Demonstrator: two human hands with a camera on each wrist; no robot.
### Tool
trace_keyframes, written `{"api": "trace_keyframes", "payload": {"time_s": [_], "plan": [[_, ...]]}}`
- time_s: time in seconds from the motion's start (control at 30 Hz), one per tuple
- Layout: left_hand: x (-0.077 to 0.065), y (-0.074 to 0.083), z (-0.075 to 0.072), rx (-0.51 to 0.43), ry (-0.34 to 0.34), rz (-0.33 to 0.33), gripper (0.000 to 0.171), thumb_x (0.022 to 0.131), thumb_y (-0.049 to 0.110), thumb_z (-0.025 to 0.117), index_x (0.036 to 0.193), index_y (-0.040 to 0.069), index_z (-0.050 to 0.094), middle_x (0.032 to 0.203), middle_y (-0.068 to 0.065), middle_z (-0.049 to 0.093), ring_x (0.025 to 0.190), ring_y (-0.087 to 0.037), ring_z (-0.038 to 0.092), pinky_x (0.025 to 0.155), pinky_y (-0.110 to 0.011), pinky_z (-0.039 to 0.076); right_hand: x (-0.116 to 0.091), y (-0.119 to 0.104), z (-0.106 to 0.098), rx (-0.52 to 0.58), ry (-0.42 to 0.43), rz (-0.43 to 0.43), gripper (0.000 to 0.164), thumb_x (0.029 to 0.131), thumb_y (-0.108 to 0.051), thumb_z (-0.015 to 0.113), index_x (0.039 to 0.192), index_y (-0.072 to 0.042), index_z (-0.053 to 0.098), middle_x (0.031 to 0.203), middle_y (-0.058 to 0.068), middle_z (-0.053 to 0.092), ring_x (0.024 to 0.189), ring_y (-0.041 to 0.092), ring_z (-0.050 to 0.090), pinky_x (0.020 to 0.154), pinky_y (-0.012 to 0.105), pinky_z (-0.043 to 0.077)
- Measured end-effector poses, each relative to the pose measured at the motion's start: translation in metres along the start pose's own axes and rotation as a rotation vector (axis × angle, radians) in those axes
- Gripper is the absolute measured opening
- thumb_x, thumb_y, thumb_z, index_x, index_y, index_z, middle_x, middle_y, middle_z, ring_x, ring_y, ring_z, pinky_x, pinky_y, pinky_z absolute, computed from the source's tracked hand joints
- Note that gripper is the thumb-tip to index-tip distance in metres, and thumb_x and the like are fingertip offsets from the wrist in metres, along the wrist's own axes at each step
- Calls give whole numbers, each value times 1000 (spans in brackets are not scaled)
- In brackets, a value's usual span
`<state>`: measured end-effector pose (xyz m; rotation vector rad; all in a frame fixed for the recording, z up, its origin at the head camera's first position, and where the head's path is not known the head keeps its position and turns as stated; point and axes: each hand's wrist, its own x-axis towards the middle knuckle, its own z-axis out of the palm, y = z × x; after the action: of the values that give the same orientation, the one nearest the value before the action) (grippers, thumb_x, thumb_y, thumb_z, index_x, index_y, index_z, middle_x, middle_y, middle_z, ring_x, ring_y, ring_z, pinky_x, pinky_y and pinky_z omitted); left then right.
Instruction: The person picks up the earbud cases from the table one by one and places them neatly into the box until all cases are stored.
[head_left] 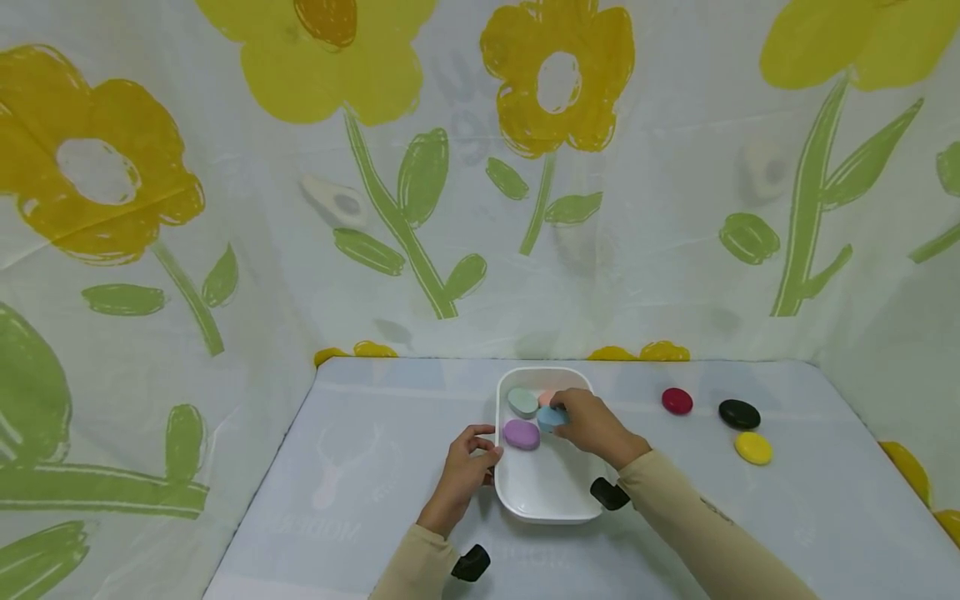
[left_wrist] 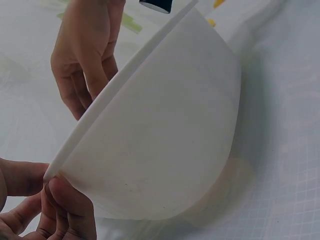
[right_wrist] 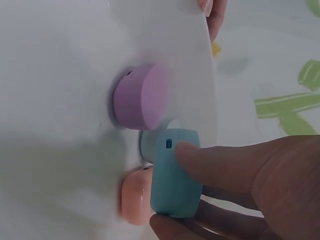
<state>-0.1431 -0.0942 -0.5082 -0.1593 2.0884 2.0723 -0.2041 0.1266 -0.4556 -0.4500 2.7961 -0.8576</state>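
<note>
A white rectangular basin (head_left: 551, 492) with rounded corners stands on the table. My left hand (head_left: 467, 471) pinches its left rim; in the left wrist view, the thumb (left_wrist: 22, 177) lies on one side of the rim and curled fingers on the other. Over the basin's inside, my right hand (head_left: 596, 425) pinches a light blue rounded case (right_wrist: 175, 175) with a small dark slot on its side. Near it in the basin are a purple case (head_left: 521, 434), a pale green case (head_left: 522, 402) and a pink case (right_wrist: 135, 197), partly hidden behind the blue one.
Right of the basin, a red oval piece (head_left: 677, 401), a black one (head_left: 739, 414) and a yellow one (head_left: 753, 448) lie on the pale table (head_left: 360, 483). Flower-printed cloth (head_left: 660, 250) hangs behind and at the sides.
</note>
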Motion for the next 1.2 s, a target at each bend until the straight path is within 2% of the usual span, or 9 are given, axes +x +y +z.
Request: {"api": "trace_keyframes", "payload": {"time_s": [0.33, 0.43, 0.6, 0.73, 0.9, 1.07, 1.2], "plan": [[2, -2, 1, 1, 2, -8, 42, 102, 2, 66, 141, -5, 54, 101, -9, 59, 65, -17, 58, 57, -27, 53, 6, 3, 7, -42, -13, 23, 30, 86, 4, 84, 114, 5, 73, 113, 16, 74, 102, 27, 68, 98, 49, 57], [2, -2, 1, -6, -1, -6, 42, 102, 2, 66, 141, -5, 54, 101, -9, 59, 65, -17, 58, 56, -27, 53, 6, 4, 7, -55, -8, 14, 30, 88, 4, 81, 116, 7, 72, 113, 19, 73, 104, 30, 69, 96, 49, 57], [1, -1, 1, -12, -5, 1, 42, 102, 2, 66, 141, -5, 54, 100, -8, 58, 65, -17, 58, 56, -26, 53, -1, 4, 0, -16, 5, 17, 32, 94, 2, 74, 125, 9, 69, 121, 22, 70, 107, 35, 68, 96, 51, 58], [1, 0, 1, -19, -7, 4, 41, 101, 1, 66, 140, -5, 54, 100, -8, 58, 65, -17, 59, 56, -26, 54, -11, 12, -9, 17, 68, 4, 32, 95, 2, 75, 126, 8, 68, 122, 23, 69, 109, 38, 68, 95, 51, 59], [2, -2, 0, -11, -8, 0, 41, 102, 2, 67, 140, -5, 54, 101, -8, 58, 66, -18, 60, 57, -27, 54, -28, 30, -26, 74, 191, -8, 35, 94, 5, 75, 128, 8, 67, 123, 25, 68, 110, 41, 69, 93, 51, 61], [4, -4, 0, -10, -4, -1, 41, 102, 2, 66, 141, -4, 54, 102, -9, 58, 66, -18, 60, 57, -27, 54, -46, 51, -42, 136, 308, 26, 38, 95, 5, 74, 132, 9, 64, 128, 28, 66, 114, 44, 66, 94, 53, 60], [3, -5, 0, -11, -5, 0, 41, 102, 2, 66, 141, -4, 54, 102, -9, 58, 66, -19, 60, 57, -27, 54, -60, 75, -50, 114, 366, 48, 38, 96, 5, 73, 132, 11, 63, 125, 31, 66, 113, 46, 66, 93, 55, 60]]}}
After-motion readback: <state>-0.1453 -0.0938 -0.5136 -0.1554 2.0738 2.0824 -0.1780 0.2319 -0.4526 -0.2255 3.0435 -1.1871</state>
